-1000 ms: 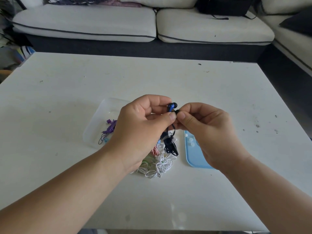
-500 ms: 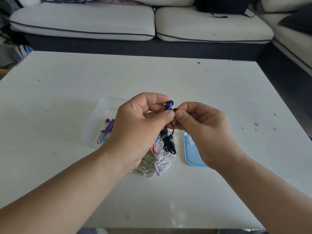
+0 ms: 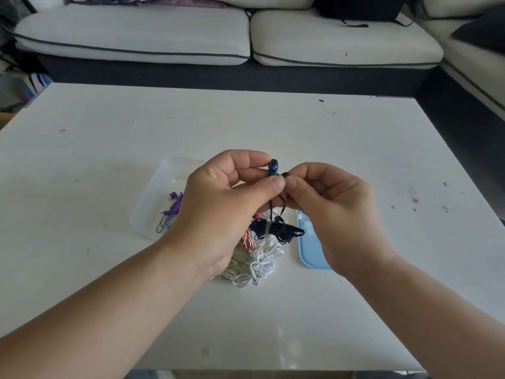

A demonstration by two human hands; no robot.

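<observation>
Blue earphone cord (image 3: 276,228) swung sideways; left hand (image 3: 226,203) half-hides earphone pile (image 3: 258,266).

No lettering, brand, number or sign legible anywhere: none on the blue earphone (image 3: 273,167), none on its tied black cable bundle (image 3: 273,228), none on the clear plastic box (image 3: 149,206), the light-blue tray (image 3: 308,255) or the white desk (image 3: 355,149).
</observation>
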